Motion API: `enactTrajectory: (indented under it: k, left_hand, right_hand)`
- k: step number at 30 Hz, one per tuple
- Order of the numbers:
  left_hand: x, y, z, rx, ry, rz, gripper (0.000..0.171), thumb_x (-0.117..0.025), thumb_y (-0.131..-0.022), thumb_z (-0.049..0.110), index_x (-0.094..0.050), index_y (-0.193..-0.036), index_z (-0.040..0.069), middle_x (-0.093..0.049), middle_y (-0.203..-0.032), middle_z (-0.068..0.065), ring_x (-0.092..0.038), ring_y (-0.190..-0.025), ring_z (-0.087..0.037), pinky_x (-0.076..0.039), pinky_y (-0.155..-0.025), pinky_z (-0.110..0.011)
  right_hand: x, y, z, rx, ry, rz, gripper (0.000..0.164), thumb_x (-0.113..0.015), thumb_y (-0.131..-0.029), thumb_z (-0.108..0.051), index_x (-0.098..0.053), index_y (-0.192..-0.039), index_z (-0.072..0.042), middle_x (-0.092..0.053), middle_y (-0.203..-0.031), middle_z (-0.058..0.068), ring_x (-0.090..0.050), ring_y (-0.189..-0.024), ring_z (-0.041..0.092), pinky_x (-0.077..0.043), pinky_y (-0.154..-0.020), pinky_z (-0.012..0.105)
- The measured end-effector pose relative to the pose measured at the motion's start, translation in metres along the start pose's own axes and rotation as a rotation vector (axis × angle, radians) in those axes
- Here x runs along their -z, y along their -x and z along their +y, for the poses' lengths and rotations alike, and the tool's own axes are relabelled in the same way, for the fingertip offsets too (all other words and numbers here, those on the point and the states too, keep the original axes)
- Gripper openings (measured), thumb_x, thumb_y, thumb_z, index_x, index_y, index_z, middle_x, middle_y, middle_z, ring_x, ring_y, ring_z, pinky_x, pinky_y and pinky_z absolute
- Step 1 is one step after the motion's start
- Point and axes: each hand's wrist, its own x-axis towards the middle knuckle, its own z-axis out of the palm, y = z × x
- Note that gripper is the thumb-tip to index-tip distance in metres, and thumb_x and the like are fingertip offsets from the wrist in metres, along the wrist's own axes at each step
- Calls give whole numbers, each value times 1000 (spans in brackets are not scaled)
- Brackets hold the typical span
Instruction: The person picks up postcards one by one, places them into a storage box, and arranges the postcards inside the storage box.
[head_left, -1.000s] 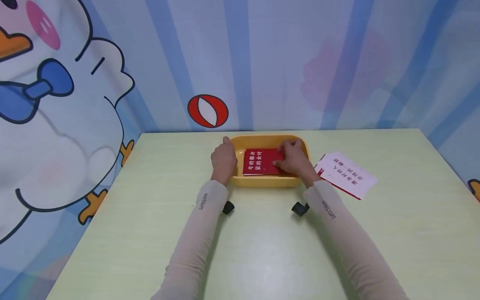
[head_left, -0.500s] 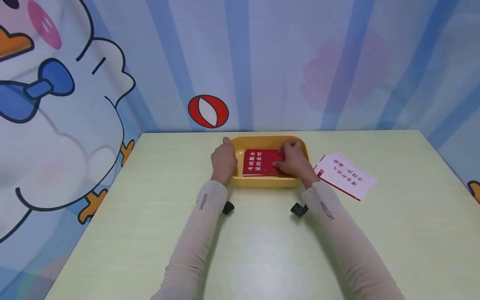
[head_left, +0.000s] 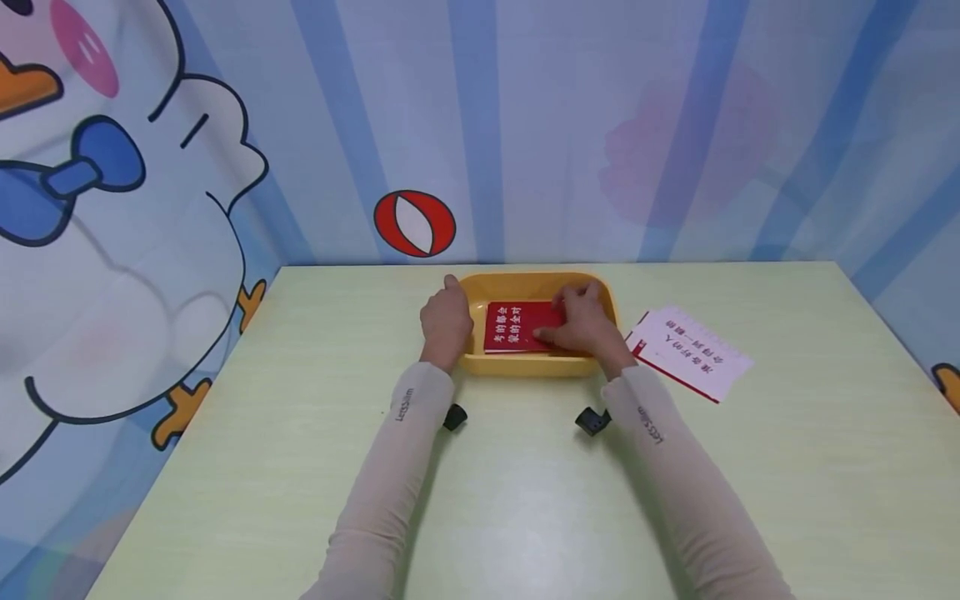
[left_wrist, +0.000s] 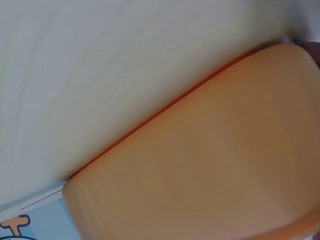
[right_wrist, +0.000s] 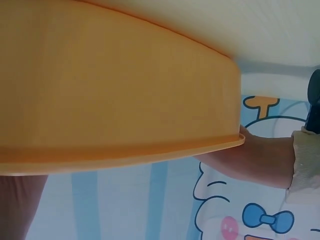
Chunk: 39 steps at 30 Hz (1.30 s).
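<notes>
In the head view a yellow plastic basket [head_left: 534, 365] stands near the table's back edge. My left hand [head_left: 447, 321] grips the basket's left end, thumb up by the rim. Red notebooks [head_left: 519, 327] with white lettering lie stacked inside. My right hand [head_left: 585, 323] reaches over the basket's right side; its thumb lies on the top red notebook and its bent fingers are at the stack's far right part. The right wrist view shows the basket's outer wall [right_wrist: 120, 90], with the left hand [right_wrist: 235, 157] behind its end. That wall hides the right fingertips there.
Right of the basket, a white card or pad [head_left: 686, 352] with lettering and a red edge lies slanted on the table [head_left: 510, 500]. A patterned cloth backdrop [head_left: 540, 133] rises right behind the table.
My right thumb has slid slightly left over the red notebook, and the right wrist has shifted a little left. The left hand and basket stay in place.
</notes>
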Motion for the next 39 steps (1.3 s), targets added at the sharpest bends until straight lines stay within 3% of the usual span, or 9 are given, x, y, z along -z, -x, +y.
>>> enactTrajectory:
  k: [8, 17, 39]
  left_hand:
    - [0, 2, 0, -8, -1, 17, 39, -59, -95, 16, -39, -126, 5, -67, -106, -12, -68, -95, -25, -59, -87, -39]
    - [1, 4, 1, -20, -2, 29, 39, -59, -95, 16, -39, -126, 5, -66, -105, -12, -68, -93, -24, -59, -88, -40]
    - [-1, 2, -1, -13, 2, 30, 37, -60, -95, 16, -39, -123, 6, -66, -103, -11, -68, -92, -24, -59, -87, -39]
  right_hand:
    - [-2, 3, 2, 56, 31, -34, 80, -84, -71, -41, -42, -131, -10, -13, -150, 20, -26, -136, 39, -43, -107, 55]
    - [-3, 2, 1, 61, 74, -33, 75, -83, -74, -30, -41, -133, -9, -11, -151, 21, -24, -137, 41, -42, -108, 56]
    - [-4, 2, -1, 57, 76, -25, 69, -84, -74, -31, -47, -127, -7, -16, -148, 19, -24, -136, 37, -44, -106, 54]
